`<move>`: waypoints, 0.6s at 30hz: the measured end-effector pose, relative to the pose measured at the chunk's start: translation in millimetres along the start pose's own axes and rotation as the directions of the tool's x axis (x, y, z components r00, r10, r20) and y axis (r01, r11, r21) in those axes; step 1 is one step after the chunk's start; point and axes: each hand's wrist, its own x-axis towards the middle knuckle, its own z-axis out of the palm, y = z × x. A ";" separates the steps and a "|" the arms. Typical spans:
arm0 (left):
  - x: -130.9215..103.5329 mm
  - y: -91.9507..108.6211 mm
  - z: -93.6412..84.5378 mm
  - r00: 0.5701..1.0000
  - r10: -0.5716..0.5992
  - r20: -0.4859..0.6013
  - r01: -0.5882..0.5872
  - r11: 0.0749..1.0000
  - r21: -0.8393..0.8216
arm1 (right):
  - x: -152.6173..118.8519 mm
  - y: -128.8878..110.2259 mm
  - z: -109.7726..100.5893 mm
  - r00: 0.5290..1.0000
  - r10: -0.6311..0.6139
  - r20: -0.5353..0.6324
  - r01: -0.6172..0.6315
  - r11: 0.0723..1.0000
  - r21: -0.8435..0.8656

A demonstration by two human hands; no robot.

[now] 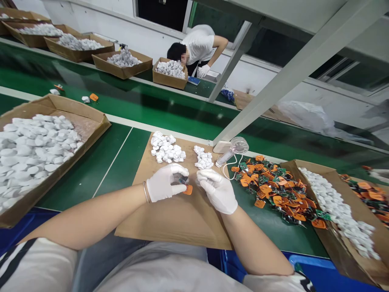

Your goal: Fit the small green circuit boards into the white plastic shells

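Observation:
My left hand (162,184), in a white glove, pinches a small circuit board with an orange plastic piece (188,190) between thumb and fingers. Just to the right, my right hand (218,191), also gloved in white, is closed with its fingertips together; what they hold, if anything, is hidden. Both hands are above a brown cardboard sheet (170,221). Beyond the left hand lies a heap of small white pieces (167,148), and a smaller white heap (203,157) lies beyond the right hand.
Right of the sheet is a pile of orange pieces with circuit boards (273,190), behind it a small clear fan (232,150) with a cord. Boxes of white pieces stand left (94,129) and right (358,259). A slanted post (291,69) rises behind. Across the line, a person (200,42) bends over.

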 end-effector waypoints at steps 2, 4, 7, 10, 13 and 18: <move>-1.4 0.0 2.2 0.999 0.033 -0.010 -0.033 0.999 0.032 | -0.4 0.3 0.8 0.994 0.096 0.042 -0.100 0.988 0.116; -2.7 0.5 3.8 0.998 0.055 -0.021 -0.054 0.995 0.085 | -1.2 0.1 2.3 0.984 0.153 0.086 -0.166 0.971 0.171; -4.3 2.4 4.1 0.999 0.028 -0.030 -0.024 0.990 0.139 | -1.5 -0.8 4.7 0.982 0.133 0.134 -0.154 0.975 0.163; -4.6 4.4 2.1 1.000 -0.002 -0.013 0.005 0.977 0.214 | -0.9 -1.1 6.1 0.971 0.150 0.184 -0.182 0.968 0.172; -4.1 5.9 -0.6 0.999 0.040 -0.001 -0.038 0.952 0.305 | -1.5 -0.9 6.6 0.949 0.217 0.229 -0.263 0.945 0.194; -3.5 9.3 -1.3 0.998 0.055 -0.031 -0.038 0.910 0.412 | -5.5 -0.9 9.5 0.958 0.179 0.225 -0.213 0.967 0.138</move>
